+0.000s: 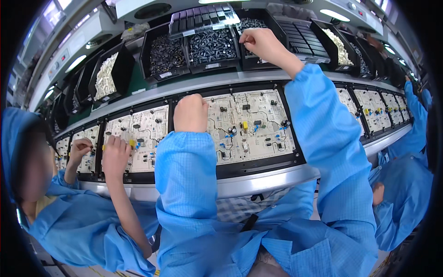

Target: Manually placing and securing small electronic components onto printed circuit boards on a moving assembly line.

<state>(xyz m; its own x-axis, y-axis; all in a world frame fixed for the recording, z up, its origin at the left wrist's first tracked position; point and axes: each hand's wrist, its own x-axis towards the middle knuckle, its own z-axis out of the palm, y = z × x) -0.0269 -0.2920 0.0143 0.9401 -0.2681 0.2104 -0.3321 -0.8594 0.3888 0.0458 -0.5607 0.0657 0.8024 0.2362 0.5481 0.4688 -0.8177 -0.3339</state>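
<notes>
My left hand (190,114) is curled into a fist over the left side of a white circuit board (258,141) set in a black frame. Its fingertips are turned away, so whatever it may hold is hidden. My right hand (264,44) reaches past the board, with thumb and fingers pinched together at the front of a black bin of small dark parts (251,24). Anything between those fingertips is too small to make out. The board carries black capacitors, a yellow block (245,125) and small blue parts.
Left of my right hand stands a bin of dark components (211,48), with a clear tray of black blocks (203,19) above. Bins of white parts (106,77) flank the row. A metal rail (263,181) edges the line. Co-workers in blue sit on both sides; one's hand (116,157) touches the neighbouring board.
</notes>
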